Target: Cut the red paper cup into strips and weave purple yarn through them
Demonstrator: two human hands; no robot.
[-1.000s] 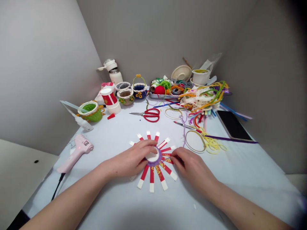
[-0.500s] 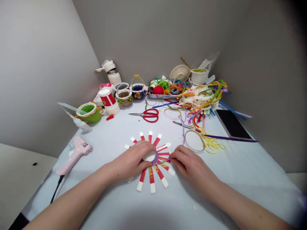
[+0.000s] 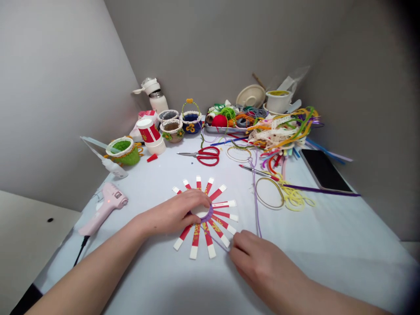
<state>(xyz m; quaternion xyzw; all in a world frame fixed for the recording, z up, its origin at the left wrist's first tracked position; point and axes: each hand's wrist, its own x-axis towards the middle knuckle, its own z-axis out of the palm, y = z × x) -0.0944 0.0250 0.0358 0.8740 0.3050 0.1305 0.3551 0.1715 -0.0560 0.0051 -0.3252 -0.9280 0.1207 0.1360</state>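
White table [image 3: 328, 245], cluttered along the far edge. Cord heap [image 3: 282, 129] at far right, phone [image 3: 323, 170] just beside it, pink glue gun [image 3: 105, 205] near the left edge. Mid-table, close to me: strip star [image 3: 218, 204], a paper cup cut flat into red-and-white strips. I have the left hand [image 3: 177, 212] flat on its white hub, fingers together, pressing, not gripping. Right hand [image 3: 256, 262] sits just beside the lower-right strips, fingertips pinched on the purple yarn [image 3: 255, 205], which trails toward the heap. My read on progress: only a narrow purple ring is woven at the hub. The strips are bare beyond it, so most weaving is left.
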